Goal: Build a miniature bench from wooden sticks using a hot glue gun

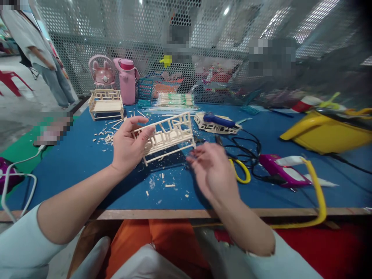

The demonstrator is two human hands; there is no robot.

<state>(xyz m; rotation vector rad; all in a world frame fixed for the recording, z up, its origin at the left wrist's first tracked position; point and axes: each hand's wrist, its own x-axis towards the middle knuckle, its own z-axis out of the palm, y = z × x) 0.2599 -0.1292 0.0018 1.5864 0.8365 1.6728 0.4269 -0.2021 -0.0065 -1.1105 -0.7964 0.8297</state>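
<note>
A miniature bench built of thin wooden sticks (170, 140) is tilted above the blue tabletop, its latticed back toward the far side. My left hand (130, 141) grips its left end, thumb in front and fingers behind. Close to the bench's lower right corner is my right hand (213, 168), its fingers blurred by motion; whether they touch the bench or hold anything I cannot make out. Scissors with yellow handles (245, 172) lie just right of that hand, partly hidden by it. Short stick offcuts (170, 185) are scattered below the bench.
Behind stand a finished small bench (107, 105), a pink bottle (127, 83) and stick bundles (176, 99). A blue glue gun (219, 120) rests on another stick piece (200, 123). To the right are black cables, a purple device (283, 170) and a yellow bag-like object (331, 131).
</note>
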